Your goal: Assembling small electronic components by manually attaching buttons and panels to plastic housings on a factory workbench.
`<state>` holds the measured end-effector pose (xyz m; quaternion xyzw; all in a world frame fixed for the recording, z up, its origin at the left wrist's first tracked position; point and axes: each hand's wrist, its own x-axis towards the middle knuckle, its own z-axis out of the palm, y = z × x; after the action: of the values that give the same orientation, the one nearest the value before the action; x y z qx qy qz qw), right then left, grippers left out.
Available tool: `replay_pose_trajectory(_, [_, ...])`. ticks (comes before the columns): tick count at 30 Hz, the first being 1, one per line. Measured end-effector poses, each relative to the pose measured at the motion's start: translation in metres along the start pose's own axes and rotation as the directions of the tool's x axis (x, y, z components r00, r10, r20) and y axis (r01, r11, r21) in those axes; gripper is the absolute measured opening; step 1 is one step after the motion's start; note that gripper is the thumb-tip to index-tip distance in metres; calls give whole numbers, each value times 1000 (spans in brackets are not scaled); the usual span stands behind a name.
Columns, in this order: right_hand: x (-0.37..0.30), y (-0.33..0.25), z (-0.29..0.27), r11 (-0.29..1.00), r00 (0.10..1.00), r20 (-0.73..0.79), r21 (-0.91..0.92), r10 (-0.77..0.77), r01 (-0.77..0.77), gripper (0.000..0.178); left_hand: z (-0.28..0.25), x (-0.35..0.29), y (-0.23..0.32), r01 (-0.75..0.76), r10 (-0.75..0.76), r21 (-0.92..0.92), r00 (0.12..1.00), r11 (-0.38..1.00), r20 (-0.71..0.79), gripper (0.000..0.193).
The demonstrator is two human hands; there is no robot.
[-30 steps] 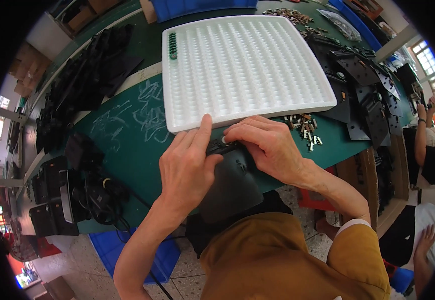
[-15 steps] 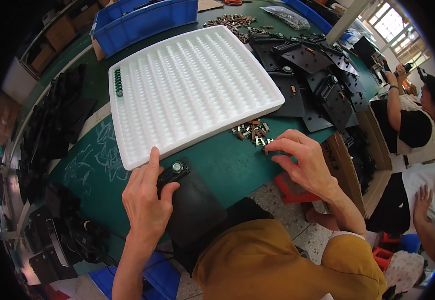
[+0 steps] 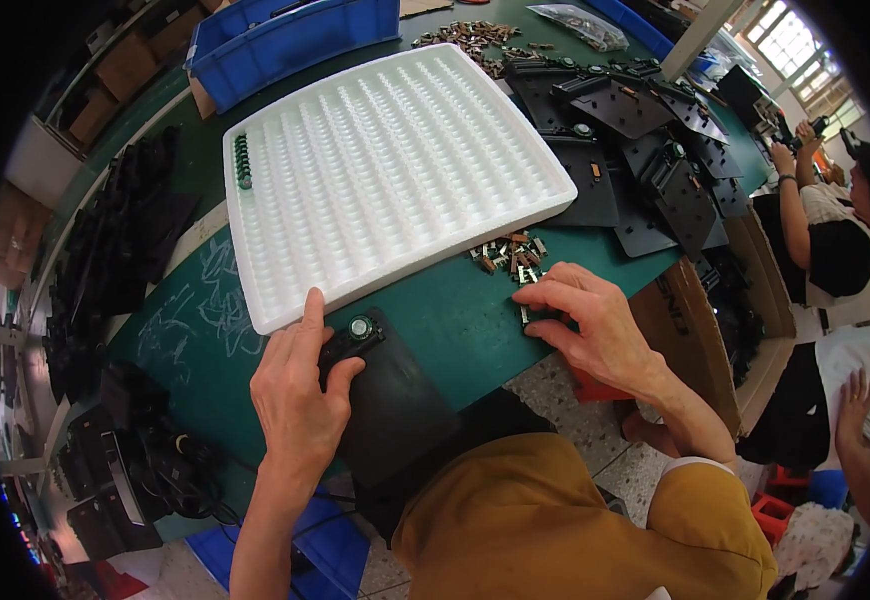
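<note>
Head view of a green counter (image 3: 475, 320) at which a person works seated. The left hand (image 3: 300, 400) rests flat on a black plate (image 3: 395, 410) that overhangs the near edge of the counter; its fingers are extended and spread rather than curled, the forefinger pointing toward the near rim of a white foam tray (image 3: 385, 170), so this hand pins the plate and grips nothing. A small green-capped knob (image 3: 360, 326) sits on the plate's far corner, just beside the thumb. The right hand (image 3: 590, 320) lies farther along the near edge, fingers curled down onto the counter next to a loose cluster of small metal parts (image 3: 510, 258); its fingertips hide whatever lies beneath them, so whether the grip has closed on a part cannot be told. The tray occupies the middle of the counter, its pockets bare except for a short row of green pieces (image 3: 243, 160) at its far left corner. More black plates (image 3: 645, 150) are heaped toward the right edge, and blue bins (image 3: 285, 40) stand at the far edge. Another person (image 3: 835, 240) works beyond the right end. Judged from this layout, the step is best done by keeping the left palm steady so the plate cannot tip off the edge, lifting a single part cleanly between thumb and forefinger rather than dragging several, and carrying it to the knob corner without brushing the tray.
</note>
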<state>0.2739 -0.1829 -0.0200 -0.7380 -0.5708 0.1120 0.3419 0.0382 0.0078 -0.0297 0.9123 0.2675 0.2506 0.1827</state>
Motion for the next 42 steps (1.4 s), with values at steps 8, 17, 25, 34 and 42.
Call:
replay_pose_trajectory(8, [0,-3,4,994,997,5,-83,-75,76,26,-3,2,3,24,-24,-1,999,1000,48,76])
replay_pose_trajectory(17, [4,-6,6,992,996,17,-90,-89,91,18,-1,1,4,19,-19,-3,999,1000,37,76])
replay_pose_trajectory(25, [23,4,18,988,988,-21,-28,-150,150,15,-1,1,4,24,-24,0,999,1000,36,75])
replay_pose_trajectory(34, [27,-5,6,986,989,131,-144,-61,80,19,-2,1,4,1,-1,-1,1000,1000,25,75])
replay_pose_trajectory(42, [27,0,5,990,983,163,-102,-81,98,28,0,2,4,-1,1,19,1000,1000,11,77])
